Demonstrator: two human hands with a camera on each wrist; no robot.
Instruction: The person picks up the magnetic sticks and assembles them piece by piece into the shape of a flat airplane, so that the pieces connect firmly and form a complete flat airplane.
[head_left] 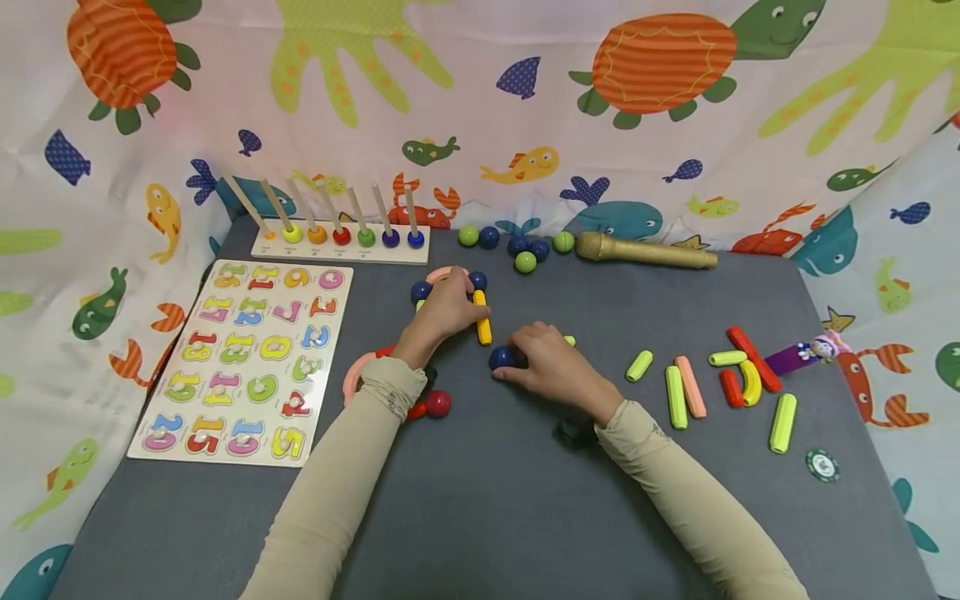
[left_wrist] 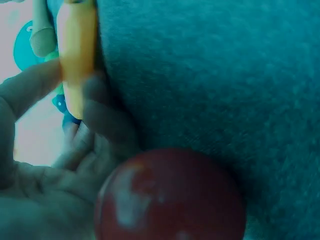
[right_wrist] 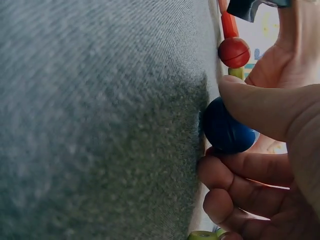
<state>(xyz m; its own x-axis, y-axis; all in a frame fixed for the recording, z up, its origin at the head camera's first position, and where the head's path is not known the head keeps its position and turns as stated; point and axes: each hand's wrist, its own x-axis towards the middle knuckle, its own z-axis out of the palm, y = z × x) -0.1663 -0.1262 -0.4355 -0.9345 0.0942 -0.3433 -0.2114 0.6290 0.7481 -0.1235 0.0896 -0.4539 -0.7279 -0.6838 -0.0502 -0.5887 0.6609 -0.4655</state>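
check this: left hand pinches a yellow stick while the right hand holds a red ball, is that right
One slip: the right hand holds a blue ball, not a red one, as the right wrist view shows. The left hand does pinch a yellow stick.

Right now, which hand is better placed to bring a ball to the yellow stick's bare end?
Right, I'd say: the right hand already grips a dark blue ball close to that end, while the left hand pinches the yellow stick.
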